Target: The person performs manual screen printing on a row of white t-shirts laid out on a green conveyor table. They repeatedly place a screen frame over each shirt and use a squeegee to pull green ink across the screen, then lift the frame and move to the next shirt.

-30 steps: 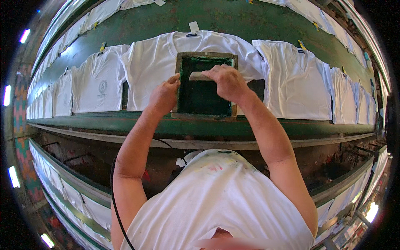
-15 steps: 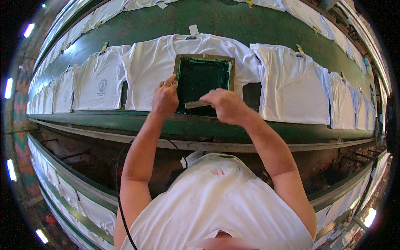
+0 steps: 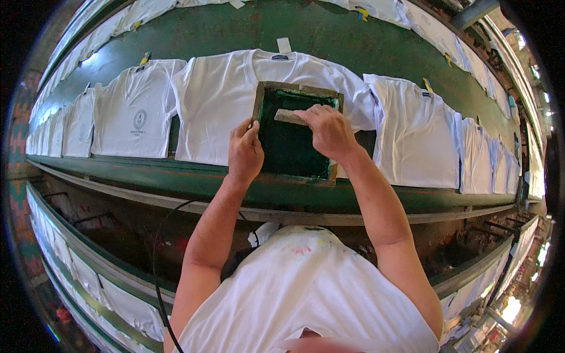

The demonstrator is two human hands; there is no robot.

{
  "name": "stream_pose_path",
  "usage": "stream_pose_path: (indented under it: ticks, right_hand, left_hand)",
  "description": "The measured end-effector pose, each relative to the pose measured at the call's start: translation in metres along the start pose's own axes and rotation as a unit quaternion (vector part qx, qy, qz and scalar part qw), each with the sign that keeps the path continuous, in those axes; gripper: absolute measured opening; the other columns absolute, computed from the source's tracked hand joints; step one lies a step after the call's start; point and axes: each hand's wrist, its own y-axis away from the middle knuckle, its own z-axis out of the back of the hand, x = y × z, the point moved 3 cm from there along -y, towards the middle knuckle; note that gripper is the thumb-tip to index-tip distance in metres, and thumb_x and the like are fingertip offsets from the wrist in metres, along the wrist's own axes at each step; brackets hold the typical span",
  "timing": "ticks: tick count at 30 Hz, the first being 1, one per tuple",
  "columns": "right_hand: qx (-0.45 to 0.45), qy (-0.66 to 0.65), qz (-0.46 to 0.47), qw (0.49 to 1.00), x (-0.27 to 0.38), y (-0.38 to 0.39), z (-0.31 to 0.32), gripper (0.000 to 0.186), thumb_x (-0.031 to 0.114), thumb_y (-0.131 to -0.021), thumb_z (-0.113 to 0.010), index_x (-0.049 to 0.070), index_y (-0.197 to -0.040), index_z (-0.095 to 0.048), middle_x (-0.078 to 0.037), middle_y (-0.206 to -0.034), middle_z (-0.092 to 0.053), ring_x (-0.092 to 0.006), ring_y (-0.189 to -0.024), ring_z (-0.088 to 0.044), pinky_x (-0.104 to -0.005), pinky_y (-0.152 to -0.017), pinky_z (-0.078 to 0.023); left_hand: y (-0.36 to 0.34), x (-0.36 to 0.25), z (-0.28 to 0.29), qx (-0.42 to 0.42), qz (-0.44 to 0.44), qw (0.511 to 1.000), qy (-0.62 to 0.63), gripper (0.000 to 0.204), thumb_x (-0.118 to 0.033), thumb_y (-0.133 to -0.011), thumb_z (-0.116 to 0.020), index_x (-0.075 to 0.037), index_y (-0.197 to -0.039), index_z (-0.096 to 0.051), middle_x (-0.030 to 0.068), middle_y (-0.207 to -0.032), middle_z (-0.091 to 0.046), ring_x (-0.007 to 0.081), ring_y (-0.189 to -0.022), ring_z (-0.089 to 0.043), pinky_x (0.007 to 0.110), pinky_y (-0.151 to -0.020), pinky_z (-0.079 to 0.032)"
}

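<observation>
A wooden-framed printing screen [image 3: 301, 89] with a dark green mesh lies on the right front part of a white T-shirt [image 3: 212, 94]. My left hand [image 3: 246, 152] is closed round the screen's left rail. Inside the frame, my right hand [image 3: 331, 130] grips a squeegee [image 3: 286, 116], a flat bar whose left end sticks out past my fingers. The squeegee is at the far half of the mesh, its blade edge hidden from view. Part of the shirt front is covered by the screen.
The shirt lies on a long green table [image 3: 229, 32] with white shirts in rows. To the left, a shirt [image 3: 132, 109] bears a small dark round print; to the right lies a plain shirt [image 3: 416, 135]. A black cable [image 3: 156, 259] hangs by my left arm.
My right hand has moved the squeegee from the near end of the screen to its far half. My left hand stays on the left rail. The whole view has shifted slightly.
</observation>
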Motion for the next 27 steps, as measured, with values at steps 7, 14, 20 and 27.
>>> stream_pose_path:
  ticks: [7,14,20,27]
  right_hand:
    - [0.036,-0.015,-0.006,0.999,0.052,0.051,0.002,0.05,-0.005,-0.088,-0.065,0.01,-0.133,-0.08,-0.013,-0.122,-0.078,-0.0371,-0.109,-0.074,-0.0486,-0.097,-0.06]
    - [0.075,-0.021,-0.027,0.997,0.081,0.087,-0.004,0.053,-0.002,-0.084,-0.074,0.01,-0.136,-0.079,-0.014,-0.135,-0.075,-0.0383,-0.119,-0.069,-0.0499,-0.105,-0.057]
    - [0.063,-0.103,-0.022,0.992,0.075,0.109,0.004,0.054,0.018,-0.095,-0.082,0.007,-0.146,-0.07,-0.02,-0.148,-0.066,-0.0425,-0.139,-0.062,-0.0501,-0.12,-0.05]
    - [-0.181,-0.201,-0.314,0.91,0.007,0.145,-0.005,0.06,0.014,-0.102,-0.079,0.0,-0.157,-0.061,-0.024,-0.153,-0.064,-0.0407,-0.142,-0.061,-0.0479,-0.122,-0.049]
  left_hand:
    - [0.0,-0.001,0.004,0.002,0.041,0.998,0.045,0.034,0.001,-0.102,-0.066,0.004,-0.134,-0.077,0.0229,-0.143,-0.072,0.0428,-0.132,-0.066,0.05,-0.115,-0.053]
    - [0.0,-0.002,0.008,0.022,0.047,0.997,0.062,0.043,0.002,-0.095,-0.07,0.002,-0.138,-0.076,0.0243,-0.146,-0.069,0.0435,-0.134,-0.064,0.051,-0.118,-0.051]
    - [-0.001,0.001,0.009,0.032,0.01,0.998,0.055,0.044,0.004,-0.093,-0.07,-0.003,-0.135,-0.079,0.0249,-0.144,-0.068,0.0458,-0.134,-0.063,0.053,-0.118,-0.05]
    - [0.004,0.005,0.007,0.036,-0.01,0.998,0.056,0.035,0.008,-0.092,-0.068,-0.006,-0.122,-0.082,0.0264,-0.144,-0.068,0.0476,-0.132,-0.062,0.055,-0.117,-0.05]
